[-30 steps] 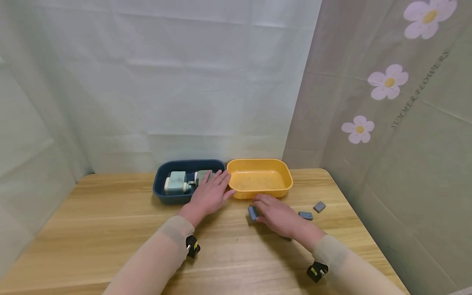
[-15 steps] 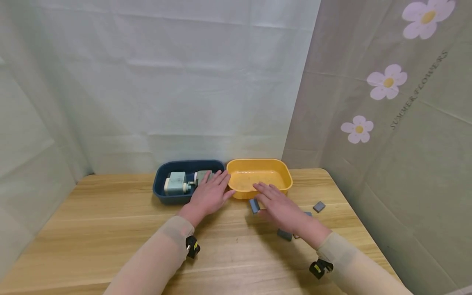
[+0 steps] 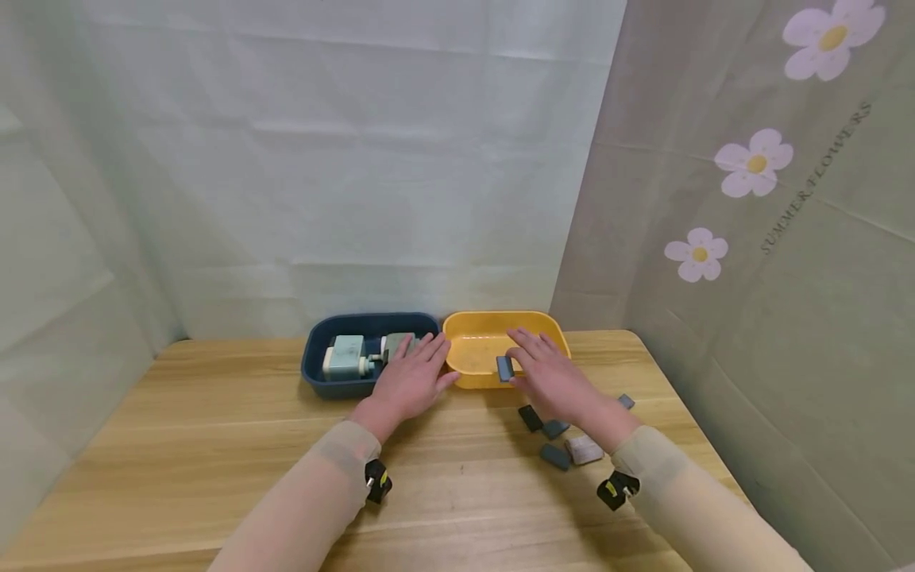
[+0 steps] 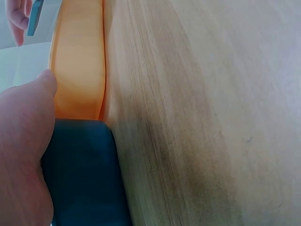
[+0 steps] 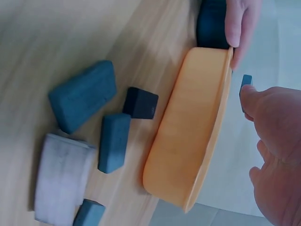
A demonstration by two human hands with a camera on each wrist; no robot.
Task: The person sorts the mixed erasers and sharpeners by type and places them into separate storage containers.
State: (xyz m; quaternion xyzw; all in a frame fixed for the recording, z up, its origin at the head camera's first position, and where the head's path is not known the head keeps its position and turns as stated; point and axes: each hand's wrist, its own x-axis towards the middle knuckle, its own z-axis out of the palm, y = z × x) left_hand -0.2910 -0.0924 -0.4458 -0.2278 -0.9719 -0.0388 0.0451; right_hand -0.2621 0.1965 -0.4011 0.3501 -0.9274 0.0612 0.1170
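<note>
My right hand (image 3: 554, 383) pinches a small blue-grey rectangular block (image 3: 504, 369) between thumb and fingers, at the near rim of the yellow tray (image 3: 472, 380) in the head view. The right wrist view shows the same block (image 5: 246, 81) sticking out past the thumb, higher than the tray wall. My left hand (image 3: 409, 383) lies with fingers extended across the right end of the navy tray (image 3: 330, 389), fingertips close to where the two trays meet. Inside the navy tray are a pale teal bottle-like container (image 3: 347, 357) and a greyer one (image 3: 398, 343), partly covered by the hand.
Several loose blocks lie on the wooden table under my right forearm: a black one (image 3: 530, 418), a blue-grey one (image 3: 555, 457) and a whitish grey one (image 3: 584, 450) among them. Another block (image 3: 626, 401) lies farther right. Pale curtains (image 3: 372, 183) hang behind the trays.
My right hand has lifted the block off the table and carried it up and forward to the yellow tray's rim, uncovering more loose blocks. The left hand stays in place.
</note>
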